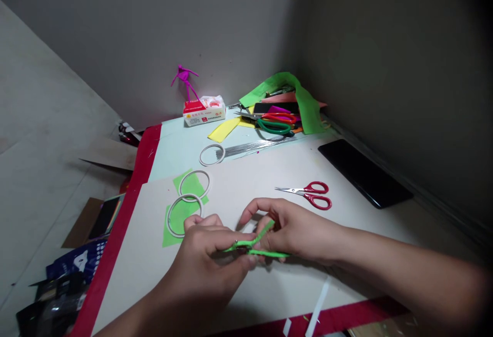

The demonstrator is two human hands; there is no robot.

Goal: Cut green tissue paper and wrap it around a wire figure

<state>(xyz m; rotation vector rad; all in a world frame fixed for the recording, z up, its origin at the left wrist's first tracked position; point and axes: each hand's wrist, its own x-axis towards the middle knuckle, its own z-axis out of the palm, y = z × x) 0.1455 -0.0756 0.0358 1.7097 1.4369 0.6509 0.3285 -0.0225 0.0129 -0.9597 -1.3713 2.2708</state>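
Both hands meet over the near part of the table. Between the thumb and fingers of my left hand (215, 249) is a narrow folded green strip (265, 231), paper or cloth. A small dark spot shows at its fold; I cannot make out what it is. My right hand (296, 226) grips the same strip where it splits into two ends, its index finger arched above. Left of my left hand, two white rings (201, 203) lie on green squares (169, 234). Beyond my right hand, small red-handled scissors (304, 191) lie with their blades slightly apart.
A black phone-like slab (365, 172) lies at right. Thin wires (254, 147) and another white ring (211, 145) lie farther back. Against the wall are green-handled scissors (274, 126), coloured strips, and a box (204, 112) with a magenta figure (185, 77). White slivers (318, 306) lie at the near edge.
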